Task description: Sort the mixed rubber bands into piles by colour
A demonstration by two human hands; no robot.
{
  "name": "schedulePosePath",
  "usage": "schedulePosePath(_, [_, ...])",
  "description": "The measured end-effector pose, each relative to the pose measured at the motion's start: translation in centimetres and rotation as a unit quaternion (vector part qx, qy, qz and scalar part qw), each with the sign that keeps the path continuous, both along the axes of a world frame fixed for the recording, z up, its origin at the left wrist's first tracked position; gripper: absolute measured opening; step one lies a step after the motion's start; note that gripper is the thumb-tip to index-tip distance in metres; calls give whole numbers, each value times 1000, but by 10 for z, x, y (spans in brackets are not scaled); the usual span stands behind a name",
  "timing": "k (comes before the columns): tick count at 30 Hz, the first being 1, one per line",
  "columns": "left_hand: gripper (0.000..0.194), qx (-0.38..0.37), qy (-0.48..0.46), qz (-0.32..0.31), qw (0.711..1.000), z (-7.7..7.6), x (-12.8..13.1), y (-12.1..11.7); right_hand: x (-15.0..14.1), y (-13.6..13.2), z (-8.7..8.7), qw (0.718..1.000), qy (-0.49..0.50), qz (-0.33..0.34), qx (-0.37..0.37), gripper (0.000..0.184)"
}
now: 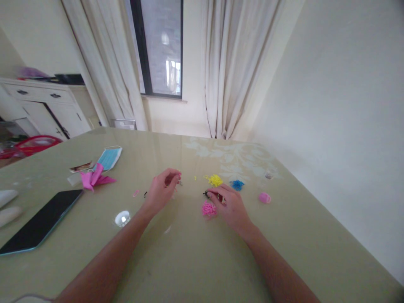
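Note:
Near the middle of the table my left hand [162,187] is raised with thumb and fingers pinched together. A tiny dark bit shows at its fingertips, too small to make out. My right hand [232,206] has its thumb and fingertips closed at a small heap of black rubber bands [205,194], partly hidden by the fingers. Just below lies a heap of pink rubber bands [208,209]. Beyond the right hand are yellow rubber bands [215,180] and blue rubber bands [237,185]. A loose pink band [136,193] and a black piece [145,194] lie left of my left hand.
At the left are a dark tablet [42,221], a pink folded paper figure [96,179] and a blue face mask [109,158]. A clear dome [122,218] sits beside my left forearm. Rightward lie a pink round object [264,198] and a small clear item [269,175].

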State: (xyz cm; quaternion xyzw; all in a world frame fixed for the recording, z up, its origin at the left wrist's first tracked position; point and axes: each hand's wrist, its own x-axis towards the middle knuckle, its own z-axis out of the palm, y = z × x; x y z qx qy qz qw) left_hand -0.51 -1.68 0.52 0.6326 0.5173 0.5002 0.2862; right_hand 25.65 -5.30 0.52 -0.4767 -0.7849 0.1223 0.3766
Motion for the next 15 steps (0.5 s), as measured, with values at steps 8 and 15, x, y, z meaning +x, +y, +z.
schedulePosePath(8, [19,41,-15,-151,988,12,43,-49,-16,-21,19,984,164,49,-41,20])
schedulePosePath(15, [13,85,14,-128,988,20,47,-60,-14,-27,29,978,187,82,-34,14])
